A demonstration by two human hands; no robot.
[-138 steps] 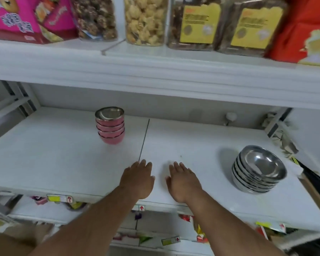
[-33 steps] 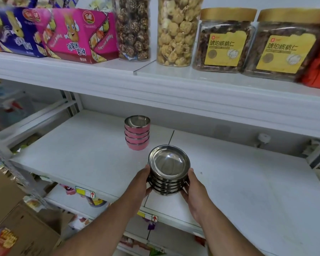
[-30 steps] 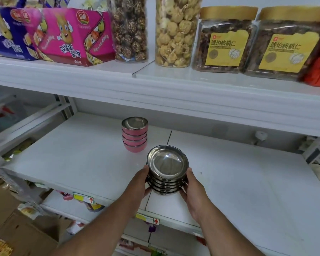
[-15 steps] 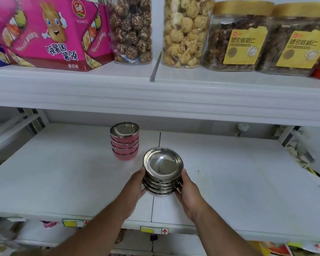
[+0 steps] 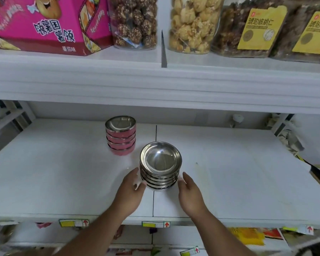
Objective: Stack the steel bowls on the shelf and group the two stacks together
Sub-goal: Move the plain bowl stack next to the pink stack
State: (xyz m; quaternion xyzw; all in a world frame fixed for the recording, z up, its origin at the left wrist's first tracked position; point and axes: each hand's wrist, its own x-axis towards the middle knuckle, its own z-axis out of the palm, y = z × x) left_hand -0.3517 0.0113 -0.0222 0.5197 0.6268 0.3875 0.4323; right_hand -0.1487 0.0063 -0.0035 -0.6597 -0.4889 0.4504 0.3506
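A stack of several plain steel bowls stands on the white shelf, on the seam between its two boards. Just behind and to its left stands a stack of pink-sided steel bowls, a small gap apart. My left hand is at the left of the plain stack, fingers spread, a little off the bowls. My right hand is at the right of the stack, fingers apart and clear of it. Neither hand holds anything.
The upper shelf overhangs close above, carrying a pink snack box and clear snack jars. Price tags line the front edge. Shelf brackets stand at the back left, and packets lie at the far right.
Both hands carried the plain steel stack from the right end to the middle, set it down beside the pink stack, and have now let go and drawn slightly back.
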